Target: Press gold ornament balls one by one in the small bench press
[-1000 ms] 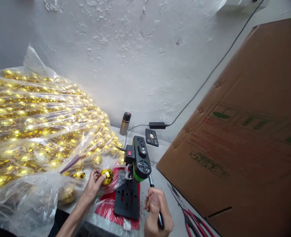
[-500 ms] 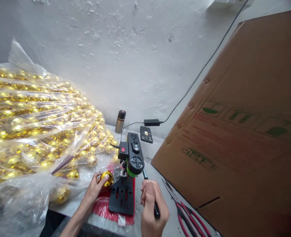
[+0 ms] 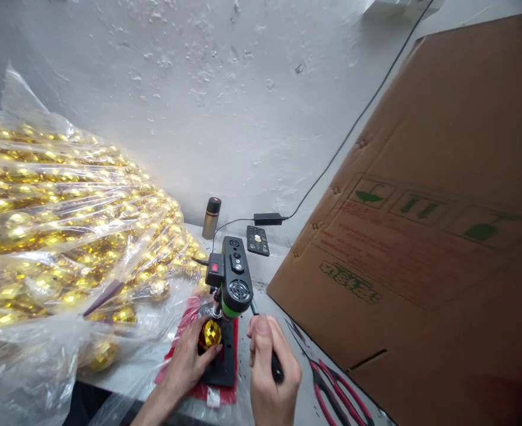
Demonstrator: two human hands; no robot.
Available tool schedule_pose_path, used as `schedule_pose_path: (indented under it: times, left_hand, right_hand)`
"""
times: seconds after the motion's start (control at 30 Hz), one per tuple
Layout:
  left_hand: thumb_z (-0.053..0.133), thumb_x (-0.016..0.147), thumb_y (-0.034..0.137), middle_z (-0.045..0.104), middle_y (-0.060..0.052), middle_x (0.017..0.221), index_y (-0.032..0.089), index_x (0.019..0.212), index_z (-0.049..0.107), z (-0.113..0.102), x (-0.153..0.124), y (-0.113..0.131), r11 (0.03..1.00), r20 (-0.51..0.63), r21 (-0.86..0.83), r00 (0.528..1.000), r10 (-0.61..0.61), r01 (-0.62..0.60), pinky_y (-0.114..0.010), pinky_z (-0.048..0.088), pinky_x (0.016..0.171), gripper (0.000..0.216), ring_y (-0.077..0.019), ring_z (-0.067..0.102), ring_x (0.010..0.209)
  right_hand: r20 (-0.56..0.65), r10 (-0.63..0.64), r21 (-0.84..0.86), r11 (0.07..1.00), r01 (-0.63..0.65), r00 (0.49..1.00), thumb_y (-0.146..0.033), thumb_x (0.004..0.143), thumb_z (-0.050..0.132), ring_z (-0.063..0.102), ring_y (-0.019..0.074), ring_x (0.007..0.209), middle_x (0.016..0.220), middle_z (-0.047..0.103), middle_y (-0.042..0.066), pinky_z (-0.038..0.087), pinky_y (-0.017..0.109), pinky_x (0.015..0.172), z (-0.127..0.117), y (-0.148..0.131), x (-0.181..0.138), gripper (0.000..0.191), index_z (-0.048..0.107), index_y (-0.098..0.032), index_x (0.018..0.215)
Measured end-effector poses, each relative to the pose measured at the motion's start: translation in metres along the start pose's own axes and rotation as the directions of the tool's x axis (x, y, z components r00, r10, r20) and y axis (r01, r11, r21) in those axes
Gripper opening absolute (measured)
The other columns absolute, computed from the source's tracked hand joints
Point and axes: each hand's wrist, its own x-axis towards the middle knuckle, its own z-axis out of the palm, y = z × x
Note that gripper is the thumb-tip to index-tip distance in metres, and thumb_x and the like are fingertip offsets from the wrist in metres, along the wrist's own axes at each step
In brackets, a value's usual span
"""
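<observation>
drill bit [image 3: 217, 312] hidden behind press head, red pliers [image 3: 331, 393] cut off at bottom edge

My left hand [image 3: 188, 365] holds a ball [image 3: 211, 333] on the drill press [image 3: 229, 284] base; my right hand [image 3: 272, 378] grips its lever. Bagged balls [image 3: 57, 219] lie left, cardboard [image 3: 424, 248] right, pliers [image 3: 336, 393] between.

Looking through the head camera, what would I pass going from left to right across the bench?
Bag of gold balls → left hand with a gold ball → small drill press → right hand on its lever → red-handled pliers → cardboard box.
</observation>
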Motion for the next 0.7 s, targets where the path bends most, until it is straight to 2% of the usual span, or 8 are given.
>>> schedule_pose_path:
  times: [0.1, 0.27, 0.37, 0.5, 0.7]
  left_hand:
    - [0.074, 0.081, 0.036, 0.079, -0.018, 0.123, 0.021, 0.128, 0.069, 0.003, -0.002, 0.003, 0.997, -0.024, 0.044, 0.997, 0.070, -0.069, -0.059, 0.061, 0.099, 0.050, -0.0391, 0.075, 0.114]
    - [0.076, 0.080, 0.034, 0.077, -0.017, 0.121, 0.020, 0.123, 0.071, 0.012, -0.003, 0.009, 0.982, -0.028, 0.136, 0.990, 0.138, -0.133, -0.058, 0.060, 0.098, 0.046, -0.0384, 0.073, 0.113]
    - [0.076, 0.082, 0.039, 0.077, -0.015, 0.117, 0.021, 0.122, 0.070, 0.016, -0.003, 0.011, 0.985, 0.002, 0.131, 0.994, 0.109, -0.108, -0.056, 0.060, 0.094, 0.044, -0.0368, 0.073, 0.107]
    - [0.078, 0.081, 0.045, 0.079, -0.014, 0.112, 0.021, 0.122, 0.071, 0.016, -0.002, 0.013, 0.988, 0.029, 0.142, 0.998, 0.053, -0.057, -0.056, 0.059, 0.094, 0.048, -0.0372, 0.073, 0.104]
    - [0.074, 0.080, 0.039, 0.078, -0.014, 0.115, 0.021, 0.123, 0.071, 0.016, -0.003, 0.011, 0.986, 0.036, 0.164, 0.999, 0.020, -0.025, -0.057, 0.056, 0.097, 0.047, -0.0368, 0.070, 0.106]
  right_hand:
    - [0.025, 0.021, 0.032, 0.999, -0.022, 0.999, -0.033, 0.109, 0.048, 0.043, 0.0102, 0.051, 0.065, 0.048, -0.005, 0.038, 0.021, 0.049, 0.000, 0.005, -0.007, 0.037, 0.056, -0.022, 0.075]
    - [-0.072, 0.147, 0.099, 0.985, -0.139, 0.987, -0.039, 0.110, 0.047, 0.042, 0.0118, 0.059, 0.070, 0.050, -0.004, 0.036, 0.025, 0.056, 0.007, 0.001, -0.017, 0.037, 0.057, -0.023, 0.078]
    - [-0.085, 0.165, 0.118, 0.981, -0.155, 0.983, -0.038, 0.110, 0.048, 0.043, 0.0129, 0.061, 0.073, 0.051, -0.002, 0.036, 0.027, 0.058, 0.010, -0.001, -0.021, 0.035, 0.059, -0.023, 0.080]
    - [-0.115, 0.132, 0.142, 0.983, -0.116, 0.985, -0.032, 0.110, 0.049, 0.045, 0.0130, 0.061, 0.073, 0.052, -0.002, 0.037, 0.028, 0.059, 0.013, 0.001, -0.025, 0.035, 0.059, -0.023, 0.078]
    - [-0.190, 0.132, 0.167, 0.981, -0.101, 0.973, -0.027, 0.110, 0.049, 0.050, 0.0134, 0.063, 0.073, 0.055, -0.001, 0.037, 0.028, 0.061, 0.022, 0.009, -0.039, 0.035, 0.054, -0.023, 0.075]
